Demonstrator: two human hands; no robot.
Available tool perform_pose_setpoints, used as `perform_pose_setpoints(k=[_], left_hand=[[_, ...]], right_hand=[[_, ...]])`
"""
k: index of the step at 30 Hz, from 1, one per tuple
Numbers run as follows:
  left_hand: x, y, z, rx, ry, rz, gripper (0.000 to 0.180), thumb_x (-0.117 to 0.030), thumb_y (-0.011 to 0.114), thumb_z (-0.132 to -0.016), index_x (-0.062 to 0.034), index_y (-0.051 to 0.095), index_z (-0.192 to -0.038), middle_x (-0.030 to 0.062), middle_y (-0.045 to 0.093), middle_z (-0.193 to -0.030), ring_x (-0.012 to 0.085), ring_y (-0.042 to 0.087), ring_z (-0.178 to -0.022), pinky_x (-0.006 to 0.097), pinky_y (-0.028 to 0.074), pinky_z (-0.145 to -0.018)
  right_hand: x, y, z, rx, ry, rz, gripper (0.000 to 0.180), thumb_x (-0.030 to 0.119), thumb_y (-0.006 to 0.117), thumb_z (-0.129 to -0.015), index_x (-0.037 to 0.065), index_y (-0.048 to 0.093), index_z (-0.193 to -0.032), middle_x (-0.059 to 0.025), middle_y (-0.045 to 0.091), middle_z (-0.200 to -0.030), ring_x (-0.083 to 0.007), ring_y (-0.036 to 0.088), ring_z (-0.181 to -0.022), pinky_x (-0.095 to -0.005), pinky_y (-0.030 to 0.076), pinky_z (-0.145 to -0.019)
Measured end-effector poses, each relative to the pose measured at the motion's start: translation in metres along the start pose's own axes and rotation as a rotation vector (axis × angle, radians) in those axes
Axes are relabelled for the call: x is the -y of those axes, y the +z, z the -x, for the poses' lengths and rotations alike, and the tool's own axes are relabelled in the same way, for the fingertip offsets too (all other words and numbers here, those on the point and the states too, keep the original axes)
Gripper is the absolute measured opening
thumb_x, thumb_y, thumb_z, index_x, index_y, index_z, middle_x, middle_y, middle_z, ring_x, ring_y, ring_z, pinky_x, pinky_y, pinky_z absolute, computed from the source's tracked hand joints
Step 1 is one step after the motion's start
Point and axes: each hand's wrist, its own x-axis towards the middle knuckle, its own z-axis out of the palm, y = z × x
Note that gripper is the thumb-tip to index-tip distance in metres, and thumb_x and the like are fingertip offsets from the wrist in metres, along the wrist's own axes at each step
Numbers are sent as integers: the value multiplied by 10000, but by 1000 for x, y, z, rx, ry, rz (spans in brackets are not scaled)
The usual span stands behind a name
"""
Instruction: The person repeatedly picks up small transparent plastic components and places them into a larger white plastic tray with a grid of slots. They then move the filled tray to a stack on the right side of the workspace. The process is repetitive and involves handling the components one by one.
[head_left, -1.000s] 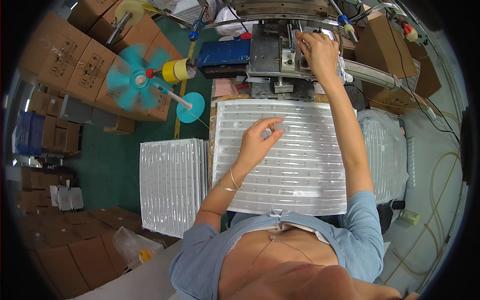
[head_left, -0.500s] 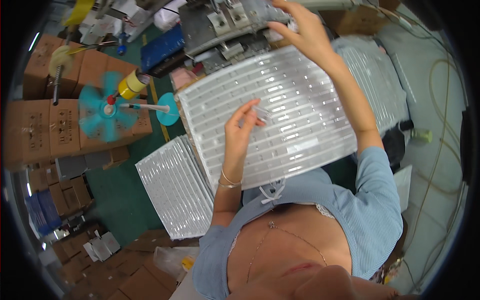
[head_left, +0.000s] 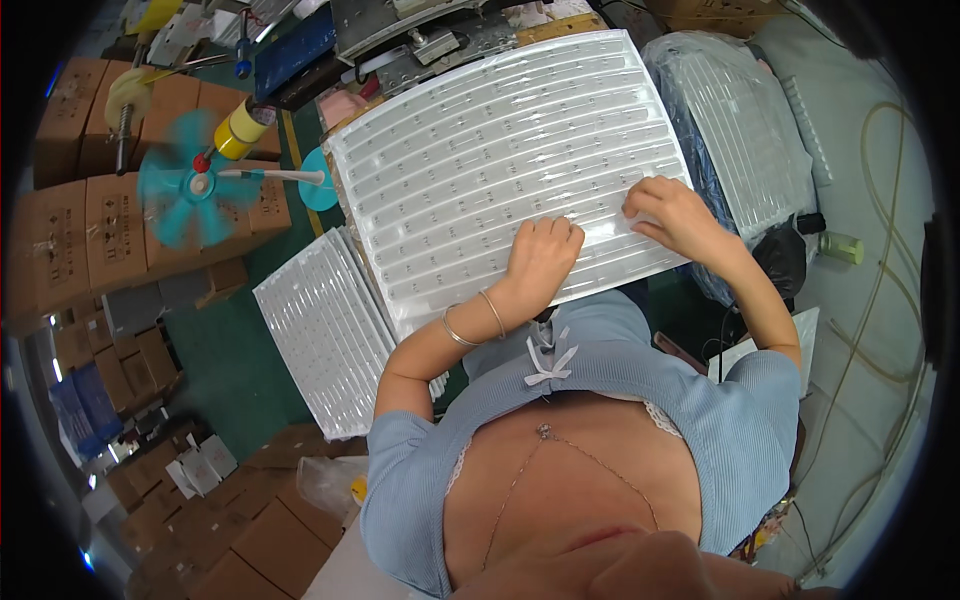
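Observation:
A large white plastic tray (head_left: 480, 150) with raised ridges and rows of small marks or pieces lies in front of me. My left hand (head_left: 545, 262) is over its near edge, palm down, with the fingers curled under. Anything in those fingertips is hidden by the hand. At the right part of the tray, my right hand (head_left: 680, 218) bends its fingers and thumb toward the ridges. Whatever they grip is too small or covered to make out. The two hands are a short way apart.
Beyond the tray stands a metal machine (head_left: 430, 50). A stack of similar trays (head_left: 325, 330) sits at left, plastic-wrapped trays (head_left: 740, 140) at right. Farther left are a turquoise fan (head_left: 200, 185) and cardboard boxes (head_left: 115, 230). Hoses (head_left: 885, 220) hang along the right.
My right hand has come down from the machine to the tray's right part. My left hand, earlier pinching a small clear plastic piece mid-tray, has moved right and nearer, its fingers now curled down.

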Motion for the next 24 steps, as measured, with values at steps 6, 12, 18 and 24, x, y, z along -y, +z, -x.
perform_pose_setpoints(k=[6, 12, 18, 24], left_hand=[[-20, 2, -16, -69, 27, 299, 258, -55, 538, -719, -24, 492, -971, 121, 500, -900, 254, 512, -831, 336, 423, -733], [-22, 21, -31, -111, 88, 100, 247, -56, 520, -726, -8, 506, -967, 147, 515, -1065, 278, 485, -1043, 453, 337, -973], [28, -11, -19, -268, -80, 362, 364, -145, 668, -759, -80, 574, -1105, 134, 537, -1136, 293, 480, -1096, 481, 324, -972], [144, -70, -50, -766, -515, 187, 333, -190, 622, -815, -125, 586, -1140, 81, 536, -1086, 256, 485, -1013, 401, 353, -862]], right_hand=[[-19, -31, -27, -414, 232, -449, 161, 65, 628, -808, 31, 540, -939, -57, 595, -932, -159, 600, -871, -268, 467, -734], [-25, -42, -64, -606, 303, -601, 157, 126, 573, -876, 20, 544, -988, -29, 605, -930, -101, 577, -794, -228, 454, -671], [-45, -37, -80, -631, 309, -669, 204, 109, 522, -901, 18, 591, -1069, -48, 589, -1072, -108, 571, -863, -235, 485, -707], [-38, -56, -128, -642, 134, -680, 254, 63, 529, -890, 28, 591, -1134, -79, 545, -1189, -129, 558, -992, -268, 511, -789]])
